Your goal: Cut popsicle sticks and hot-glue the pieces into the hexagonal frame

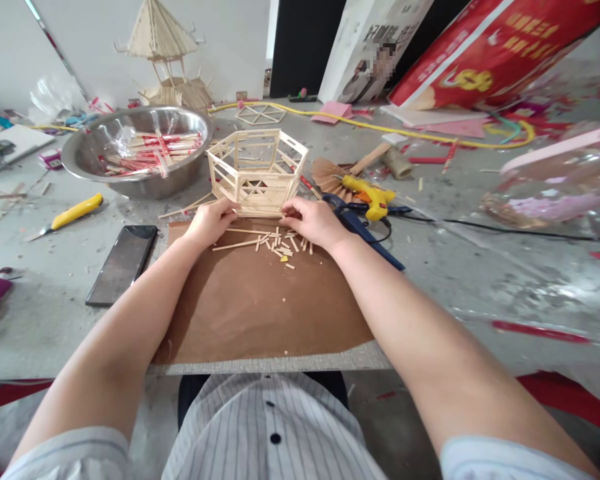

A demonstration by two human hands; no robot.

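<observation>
A many-sided open frame (257, 181) of thin wooden sticks stands at the back edge of a brown sheet (260, 300). My left hand (211, 222) pinches its lower front rail at the left corner. At the right corner my right hand (313, 220) has thumb and fingers closed on the same low edge; the exact grip is partly hidden. Short cut stick pieces (280, 247) lie scattered on the sheet between my hands, with longer sticks (237, 246) beside them.
A steel bowl (135, 180) of wrapped chopsticks, a yellow utility knife (77, 211) and a phone (121, 267) are on the left. Right of the frame lie a yellow glue gun (373, 198) and a blue tool (367, 237). A stick pagoda (165, 53) stands behind.
</observation>
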